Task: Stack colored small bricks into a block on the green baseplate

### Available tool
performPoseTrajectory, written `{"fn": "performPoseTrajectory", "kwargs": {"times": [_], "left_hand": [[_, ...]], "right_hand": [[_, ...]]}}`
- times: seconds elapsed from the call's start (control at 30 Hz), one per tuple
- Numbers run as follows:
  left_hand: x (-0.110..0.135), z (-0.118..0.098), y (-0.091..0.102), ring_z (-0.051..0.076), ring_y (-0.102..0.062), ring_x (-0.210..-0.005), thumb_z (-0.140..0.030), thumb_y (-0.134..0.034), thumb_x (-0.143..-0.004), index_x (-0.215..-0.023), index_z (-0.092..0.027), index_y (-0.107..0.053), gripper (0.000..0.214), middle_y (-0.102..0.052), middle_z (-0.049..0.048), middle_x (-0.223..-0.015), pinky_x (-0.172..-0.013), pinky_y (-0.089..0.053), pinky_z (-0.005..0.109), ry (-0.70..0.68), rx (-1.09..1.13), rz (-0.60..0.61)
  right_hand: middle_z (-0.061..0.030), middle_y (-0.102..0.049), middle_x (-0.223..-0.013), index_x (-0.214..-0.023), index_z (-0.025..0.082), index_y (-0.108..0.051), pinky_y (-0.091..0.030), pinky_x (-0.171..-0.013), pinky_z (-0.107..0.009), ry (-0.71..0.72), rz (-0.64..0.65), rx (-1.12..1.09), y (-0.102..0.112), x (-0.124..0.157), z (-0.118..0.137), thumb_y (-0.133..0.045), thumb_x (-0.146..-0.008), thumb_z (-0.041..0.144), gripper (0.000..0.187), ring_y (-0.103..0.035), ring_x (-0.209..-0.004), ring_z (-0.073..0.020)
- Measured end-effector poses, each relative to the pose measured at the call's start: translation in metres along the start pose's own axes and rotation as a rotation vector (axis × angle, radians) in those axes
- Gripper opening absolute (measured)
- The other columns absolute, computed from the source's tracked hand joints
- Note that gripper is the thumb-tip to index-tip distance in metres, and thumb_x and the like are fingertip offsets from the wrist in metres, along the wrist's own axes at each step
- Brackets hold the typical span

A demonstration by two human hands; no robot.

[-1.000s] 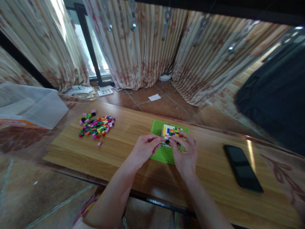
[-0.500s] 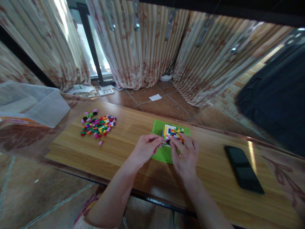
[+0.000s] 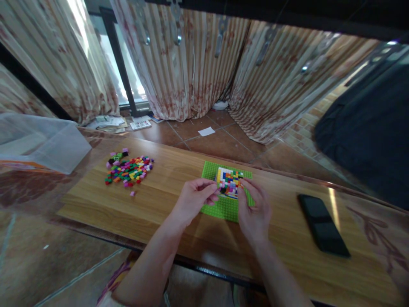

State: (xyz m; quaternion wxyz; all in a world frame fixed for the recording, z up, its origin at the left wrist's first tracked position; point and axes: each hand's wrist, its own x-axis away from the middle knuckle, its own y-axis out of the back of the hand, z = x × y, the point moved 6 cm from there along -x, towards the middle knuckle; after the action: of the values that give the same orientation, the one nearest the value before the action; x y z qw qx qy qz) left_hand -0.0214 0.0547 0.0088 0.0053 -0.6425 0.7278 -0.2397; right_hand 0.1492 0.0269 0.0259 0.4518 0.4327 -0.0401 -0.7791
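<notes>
A green studded baseplate [image 3: 223, 209] lies flat on the wooden tabletop [image 3: 153, 200]. A patch of small white, yellow, blue, red and orange bricks [image 3: 228, 179] is stuck on its far half. My left hand [image 3: 194, 200] rests at the plate's left edge, fingers curled in a pinch; what they hold is too small to name. My right hand [image 3: 254, 209] lies on the plate's right side, thumb and forefinger pinched at the near edge of the brick patch.
A heap of loose coloured bricks [image 3: 129, 168] sits at the table's left. A clear plastic tub [image 3: 41, 140] stands beyond it. A black phone [image 3: 322, 226] lies at the right. Curtains, tiled floor and scattered papers [image 3: 110, 123] lie behind the table.
My right hand has slid a little to the right, uncovering more of the brick patch. My left hand has stayed at the plate's left edge.
</notes>
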Motion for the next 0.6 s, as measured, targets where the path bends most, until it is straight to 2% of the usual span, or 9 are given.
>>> {"fn": "performPoseTrajectory", "kwargs": {"times": [0.07, 0.13, 0.37, 0.6], "left_hand": [[0.000, 0.000, 0.000, 0.010, -0.063, -0.059, -0.029, -0.075, -0.074, -0.085, -0.012, -0.068, 0.022, -0.072, 0.0049, -0.075, -0.056, -0.048, 0.021, 0.023, 0.011, 0.000], [0.000, 0.001, -0.001, 0.011, -0.066, -0.061, -0.028, -0.074, -0.075, -0.086, -0.012, -0.068, 0.021, -0.074, 0.0063, -0.079, -0.057, -0.049, 0.021, 0.042, 0.017, 0.009], [0.001, 0.002, -0.004, 0.010, -0.065, -0.060, -0.033, -0.072, -0.077, -0.089, -0.014, -0.071, 0.022, -0.073, 0.0047, -0.078, -0.053, -0.047, 0.019, 0.029, -0.005, 0.071], [0.001, 0.004, -0.009, 0.008, -0.058, -0.055, -0.031, -0.070, -0.078, -0.096, -0.014, -0.074, 0.025, -0.068, 0.0016, -0.071, -0.053, -0.048, 0.019, 0.023, -0.073, 0.108]], "right_hand": [[-0.0079, -0.069, -0.109, -0.100, 0.023, -0.072, -0.052, -0.092, -0.043, -0.042, -0.023, -0.069, 0.004, 0.000, 0.000, -0.057, -0.093, 0.028, 0.017, -0.064, -0.102, -0.0206], [-0.0066, -0.070, -0.107, -0.097, 0.024, -0.072, -0.053, -0.091, -0.042, -0.038, 0.010, -0.117, 0.004, 0.001, 0.004, -0.058, -0.092, 0.028, 0.015, -0.065, -0.100, -0.0197], [-0.0064, -0.068, -0.114, -0.104, 0.026, -0.070, -0.052, -0.096, -0.044, 0.130, 0.145, -0.149, -0.005, 0.011, 0.033, -0.065, -0.088, 0.023, 0.017, -0.063, -0.107, -0.0209], [-0.0066, -0.067, -0.116, -0.106, 0.026, -0.070, -0.051, -0.096, -0.046, 0.144, 0.210, -0.138, -0.012, 0.012, 0.038, -0.064, -0.089, 0.022, 0.018, -0.062, -0.110, -0.0220]]}}
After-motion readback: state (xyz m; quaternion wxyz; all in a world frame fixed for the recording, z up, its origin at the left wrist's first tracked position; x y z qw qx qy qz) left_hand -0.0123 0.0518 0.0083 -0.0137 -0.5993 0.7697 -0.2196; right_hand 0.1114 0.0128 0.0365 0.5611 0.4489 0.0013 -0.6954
